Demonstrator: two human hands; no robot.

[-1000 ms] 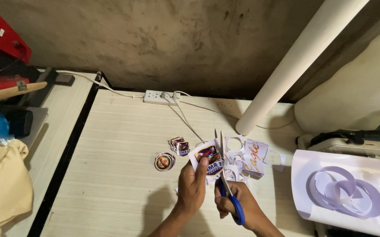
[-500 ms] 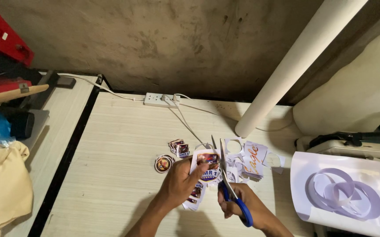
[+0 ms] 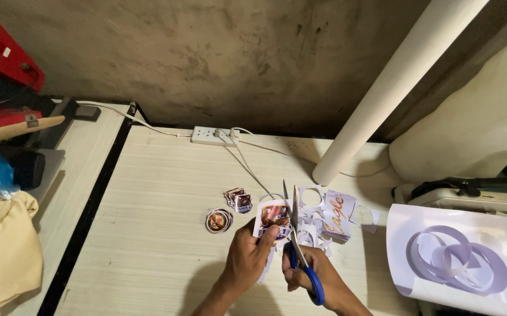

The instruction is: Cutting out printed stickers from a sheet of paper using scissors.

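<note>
Scissors with blue handles and long metal blades (image 3: 298,243) sit in our right hand (image 3: 315,275). The fingers of that hand are curled through the handles, and the blades point up and away from us, open a little. Our left hand (image 3: 252,257) pinches a small printed paper picture with a white edge (image 3: 273,217) between thumb and fingers. One blade lies right against the right side of this picture. We hold it just above the pale wooden counter (image 3: 148,234), near the front middle.

Left of the picture, a round cut-out sticker (image 3: 218,220) lies flat on the counter, and a small stack of cut-out stickers (image 3: 237,199) lies just behind it. To the right sits a heap of white paper scraps with round holes (image 3: 329,216). A big white sheet with grey rings (image 3: 458,260) lies at the far right. A long white tube (image 3: 394,88) leans on the wall. A white power strip (image 3: 214,136) rests at the back edge.
</note>
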